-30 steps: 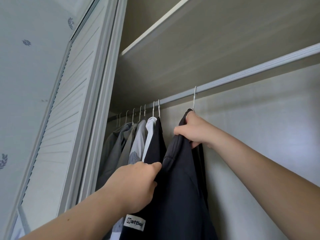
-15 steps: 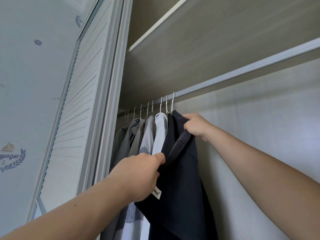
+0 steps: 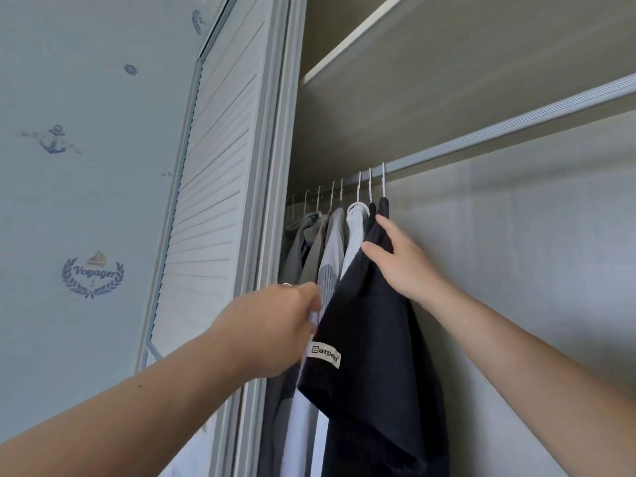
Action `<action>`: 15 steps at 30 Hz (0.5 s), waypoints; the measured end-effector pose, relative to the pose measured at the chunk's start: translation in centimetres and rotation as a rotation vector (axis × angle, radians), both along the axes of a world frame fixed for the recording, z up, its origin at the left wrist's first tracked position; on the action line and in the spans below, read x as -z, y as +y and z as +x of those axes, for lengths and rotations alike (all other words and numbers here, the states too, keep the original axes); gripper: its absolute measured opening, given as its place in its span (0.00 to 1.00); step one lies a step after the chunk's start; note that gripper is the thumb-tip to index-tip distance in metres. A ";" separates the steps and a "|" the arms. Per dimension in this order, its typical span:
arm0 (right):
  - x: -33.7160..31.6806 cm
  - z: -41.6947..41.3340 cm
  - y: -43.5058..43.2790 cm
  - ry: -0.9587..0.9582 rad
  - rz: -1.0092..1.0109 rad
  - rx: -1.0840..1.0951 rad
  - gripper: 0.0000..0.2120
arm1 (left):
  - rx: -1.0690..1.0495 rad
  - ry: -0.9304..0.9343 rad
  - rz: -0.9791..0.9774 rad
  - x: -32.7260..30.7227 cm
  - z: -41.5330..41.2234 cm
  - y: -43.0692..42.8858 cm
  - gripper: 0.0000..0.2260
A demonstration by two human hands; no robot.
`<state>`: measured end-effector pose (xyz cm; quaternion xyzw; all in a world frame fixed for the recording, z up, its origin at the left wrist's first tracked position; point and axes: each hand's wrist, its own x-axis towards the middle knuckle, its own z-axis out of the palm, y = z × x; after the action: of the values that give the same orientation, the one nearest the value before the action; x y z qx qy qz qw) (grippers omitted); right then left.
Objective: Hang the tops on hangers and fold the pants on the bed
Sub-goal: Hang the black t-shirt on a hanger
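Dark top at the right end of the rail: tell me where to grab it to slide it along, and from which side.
I'd grip the dark top at its neck, just under the hanger hook, coming from the right. It hangs from that hook, the rail is bare on that side, and the other tops crowd its left.

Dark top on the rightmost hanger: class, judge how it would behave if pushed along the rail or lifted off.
Probably floppy: the dark top drapes in soft folds below its hanger. Likely light, since a thin hook carries it. A push from the right hand would probably swing it or slide it along the rail.
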<state>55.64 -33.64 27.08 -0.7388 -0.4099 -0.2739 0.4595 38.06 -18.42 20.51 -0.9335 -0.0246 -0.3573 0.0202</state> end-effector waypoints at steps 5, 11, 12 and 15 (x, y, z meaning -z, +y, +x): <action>5.8 -7.6 3.4 -0.087 -0.153 -0.027 0.29 | -0.112 -0.031 0.040 4.1 -7.0 3.6 0.17; 15.5 -18.2 8.6 -0.138 -0.323 -0.270 0.30 | -0.295 -0.039 -0.078 12.8 -20.4 7.3 0.31; 17.3 -20.4 9.3 -0.138 -0.354 -0.318 0.29 | -0.338 -0.028 -0.103 14.4 -23.0 7.6 0.31; 22.4 -27.7 11.6 -0.139 -0.438 -0.479 0.25 | -0.476 -0.027 -0.170 18.7 -31.5 8.0 0.31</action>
<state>27.96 -22.04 4.69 -0.6822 -0.6515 -0.1130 0.3122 6.61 -10.46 1.78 -0.8948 -0.2738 -0.3517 0.0247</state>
